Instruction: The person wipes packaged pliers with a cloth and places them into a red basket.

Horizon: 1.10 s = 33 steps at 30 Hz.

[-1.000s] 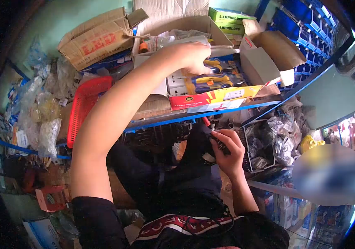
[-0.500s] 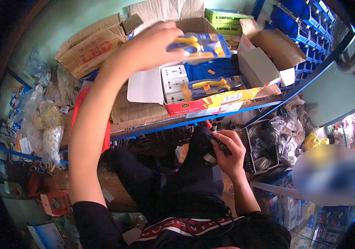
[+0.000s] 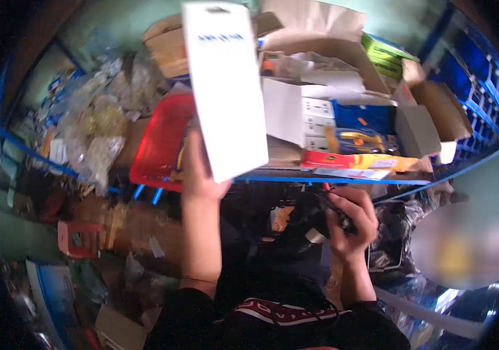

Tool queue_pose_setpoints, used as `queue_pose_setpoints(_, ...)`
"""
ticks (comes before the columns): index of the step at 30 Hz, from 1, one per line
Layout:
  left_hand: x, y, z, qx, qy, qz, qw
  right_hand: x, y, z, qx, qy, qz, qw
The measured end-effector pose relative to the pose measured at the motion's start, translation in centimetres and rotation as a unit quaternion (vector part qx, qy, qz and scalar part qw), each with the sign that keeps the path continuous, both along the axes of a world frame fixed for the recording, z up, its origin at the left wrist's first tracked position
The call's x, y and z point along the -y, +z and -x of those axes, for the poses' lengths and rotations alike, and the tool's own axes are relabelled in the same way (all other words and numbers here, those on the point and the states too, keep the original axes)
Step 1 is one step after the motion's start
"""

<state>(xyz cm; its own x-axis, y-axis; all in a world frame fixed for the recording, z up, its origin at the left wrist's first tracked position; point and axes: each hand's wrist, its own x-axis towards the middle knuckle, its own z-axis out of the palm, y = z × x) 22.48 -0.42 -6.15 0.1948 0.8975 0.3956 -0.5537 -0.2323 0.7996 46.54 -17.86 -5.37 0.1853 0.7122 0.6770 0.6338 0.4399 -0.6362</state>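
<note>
In my left hand (image 3: 202, 166) is a tall white card package (image 3: 226, 93), raised upright over the shelf with its plain back showing; blurred blue lettering runs near its top. Behind it a red tray (image 3: 159, 140) is partly covered. My right hand (image 3: 354, 221) is curled around a small dark object (image 3: 345, 220) in front of the shelf edge; what that object is cannot be made out. To the right of the package, an open red and yellow box (image 3: 354, 161) holds white sockets (image 3: 317, 125) and yellow-handled pliers (image 3: 359, 139) in packaging.
Open cardboard boxes (image 3: 445, 111) and green boxes (image 3: 384, 58) stand along the shelf. Plastic bags (image 3: 106, 116) are heaped at the left. The blue shelf edge (image 3: 284, 179) runs across the front. A red stool (image 3: 79, 238) is at the lower left.
My left hand has moved left and down from above the open box, and the package has turned from its pliers side to its white back. The view has swung left.
</note>
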Motion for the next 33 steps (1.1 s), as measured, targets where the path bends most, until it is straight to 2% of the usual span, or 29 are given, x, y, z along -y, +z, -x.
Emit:
queue_pose_setpoints(1,1.8,-0.4,-0.7,0.057,-0.035,0.086,0.994,-0.5,0.6,0.2,0.008,0.006,-0.037,0.999)
queue_pose_setpoints(2,2.7,-1.1,-1.0,0.038,-0.034,0.066,0.996,-0.8,1.5,0.3,0.015,0.009,-0.06,0.998)
queue_pose_setpoints(3,3.3,-3.3,-0.9,-0.283,0.188,-0.156,0.927,-1.1,2.5,0.4,0.023,0.007,-0.081,0.996)
queue_pose_setpoints(6,4.5,-3.9,-1.9,-0.25,0.123,-0.141,0.95,-2.7,5.1,0.7,0.062,-0.039,-0.156,0.985)
queue_pose_setpoints(7,4.5,-3.3,-2.0,-0.027,-0.076,0.002,0.997,-3.5,6.4,0.9,0.077,-0.062,-0.179,0.979)
queue_pose_setpoints(8,4.5,-2.7,-2.2,0.196,-0.27,0.143,0.932,-4.4,7.5,1.0,0.084,-0.077,-0.199,0.973)
queue_pose_setpoints(11,5.1,-1.5,-2.9,0.191,-0.287,0.18,0.921,-7.9,10.8,1.7,0.127,-0.112,-0.278,0.945)
queue_pose_setpoints(13,5.4,-2.3,-2.9,0.211,-0.316,0.146,0.913,-10.2,12.6,1.9,0.176,-0.086,-0.295,0.935)
queue_pose_setpoints(14,5.3,-2.9,-2.9,0.181,-0.301,0.175,0.92,-11.5,12.9,2.0,0.184,-0.055,-0.31,0.931)
queue_pose_setpoints(16,5.3,-2.4,-2.9,0.147,-0.276,0.226,0.923,-12.5,12.7,2.9,0.218,-0.016,-0.254,0.942)
queue_pose_setpoints(19,5.2,-1.9,-2.7,0.156,-0.267,0.241,0.92,-12.7,11.4,4.1,0.27,0.054,-0.192,0.942)
queue_pose_setpoints(20,5.2,-1.3,-2.7,0.146,-0.233,0.244,0.93,-12.4,10.7,4.4,0.26,0.074,-0.162,0.949)
queue_pose_setpoints(23,4.5,-1.3,-2.5,0.208,-0.217,0.251,0.92,-10.7,9.4,5.9,0.275,0.135,-0.115,0.945)
queue_pose_setpoints(24,4.3,-2.5,-2.5,0.178,-0.172,0.161,0.955,-10.1,8.9,6.3,0.279,0.155,-0.106,0.942)
queue_pose_setpoints(25,4.6,-2.0,-2.8,0.052,-0.037,0.14,0.988,-9.5,8.3,6.8,0.282,0.173,-0.094,0.939)
queue_pose_setpoints(27,2.8,-1.9,-1.5,0.176,-0.17,0.241,0.939,-8.0,7.6,7.9,0.299,0.186,-0.065,0.934)
queue_pose_setpoints(28,2.4,-2.5,-1.6,0.198,-0.168,0.172,0.95,-7.6,7.0,8.2,0.299,0.197,-0.057,0.932)
queue_pose_setpoints(29,1.4,-3.2,-1.4,0.216,-0.226,0.153,0.937,-7.2,6.3,8.5,0.299,0.209,-0.049,0.93)
queue_pose_setpoints(31,0.9,-2.5,-1.2,0.218,-0.239,0.119,0.939,-6.3,5.7,8.7,0.297,0.219,-0.038,0.929)
queue_pose_setpoints(32,0.3,-3.6,-0.8,0.223,-0.247,0.152,0.931,-6.0,5.4,8.5,0.276,0.247,-0.005,0.929)
queue_pose_setpoints(33,0.1,-3.3,-0.9,0.159,-0.173,0.217,0.947,-5.8,5.1,8.5,0.254,0.278,0.025,0.926)
